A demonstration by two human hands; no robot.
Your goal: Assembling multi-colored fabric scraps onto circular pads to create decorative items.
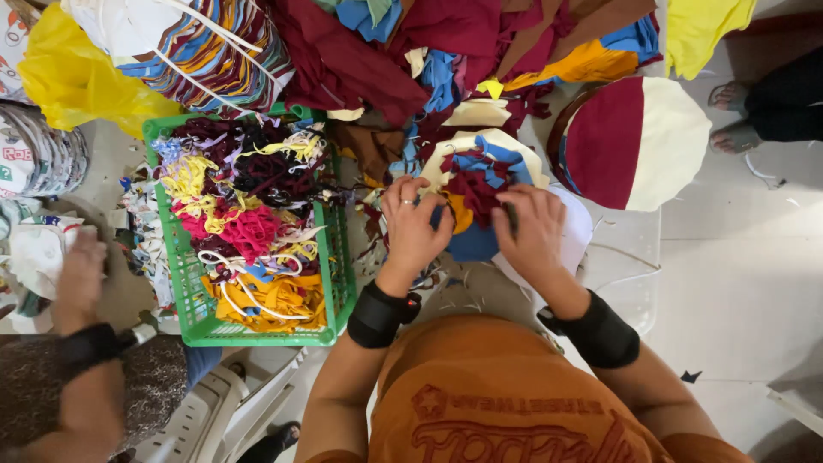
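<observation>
Left hand (413,225) and right hand (533,230) both down on small stack of cut fabric pieces (477,199) (maroon, blue, orange, cream), just right of green basket (190,302); fingers curled and pinching scraps, exact grip hard to tell. Basket full of tangled coloured fabric strips (249,231), round maroon-and-cream fabric piece (633,144) further right. Another person's hand (79,276) left of basket.

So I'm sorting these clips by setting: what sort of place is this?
Probably a small, informal textile or craft workshop. Both hands, left hand and right hand, work a pile of cut fabric pieces; a green basket holds coloured scraps, and a heap of cloth lies beyond.
</observation>
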